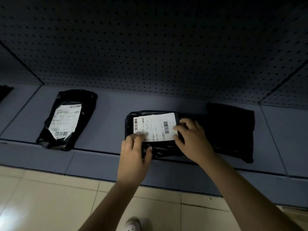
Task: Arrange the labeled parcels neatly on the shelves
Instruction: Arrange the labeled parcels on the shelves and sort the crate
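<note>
**A:** What do we have hold of?

**B:** The middle parcel (160,149), flat on the shelf (106,117) with its label (155,127) facing up. Our left hand (133,154) grips the front-left corner, fingers bent over the top and thumb at the front edge. Our right hand (194,139) lies on the right end, fingers spread and bent, pressing down without closing round anything.

**A:** What could go wrong?

**B:** The front edge sits at the shelf's lip, so a tug toward us could tip it onto the floor (50,197). The bag looks soft and slick, so pressing might only wrinkle it or crease the label.

**A:** And around us?

**B:** 1 dark bag (5,92) shows at the far left edge. The left parcel (66,119) lies askew and well apart, so we have room that way. The right parcel (231,130) touches ours and blocks any slide right. We can't tell if they overlap.
</note>
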### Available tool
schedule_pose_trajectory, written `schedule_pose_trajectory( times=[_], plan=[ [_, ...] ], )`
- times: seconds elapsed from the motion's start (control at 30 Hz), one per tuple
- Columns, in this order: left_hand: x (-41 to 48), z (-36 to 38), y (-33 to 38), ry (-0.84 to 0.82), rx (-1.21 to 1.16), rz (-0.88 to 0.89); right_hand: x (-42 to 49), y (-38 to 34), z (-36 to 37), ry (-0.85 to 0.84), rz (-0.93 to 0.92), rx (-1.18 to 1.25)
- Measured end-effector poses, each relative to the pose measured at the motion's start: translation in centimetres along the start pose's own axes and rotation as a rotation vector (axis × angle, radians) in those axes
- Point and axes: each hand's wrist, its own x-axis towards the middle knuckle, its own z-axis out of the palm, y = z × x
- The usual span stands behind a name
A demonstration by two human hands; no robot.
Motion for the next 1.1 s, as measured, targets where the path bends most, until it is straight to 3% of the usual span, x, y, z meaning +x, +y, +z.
schedule_pose_trajectory(
  times=[0.17,0.27,0.37,0.57,0.83,0.97,1.1],
  plan=[
    [-1.3,1.6,1.6,-0.159,-0.119,-0.122,4.8,0.7,-0.6,-0.280,-0.003,0.019],
    [-0.6,1.8,1.4,-0.268,-0.142,-0.182,4.6,1.0,-0.1,-0.380,0.087,0.015],
    [1.5,1.3,0.7,-0.333,-0.219,-0.240,2.3,0.9,0.2,-0.350,0.130,0.046],
    [4.5,-0.3,-1.7,-0.554,-0.138,-0.144,-1.9,-0.6,1.2,-0.247,0.184,0.297],
    [1.5,0.3,-2.9,-0.476,-0.322,-0.200,-1.9,-1.5,1.3,-0.324,0.370,0.690],
    [1.9,-0.9,-2.1,-0.337,-0.423,-0.068,-2.5,-2.2,1.5,-0.155,0.395,0.719],
    [2.5,-2.6,-2.5,-0.276,-0.418,0.034,-3.2,-3.1,1.5,0.054,0.280,0.751]
  ],
)
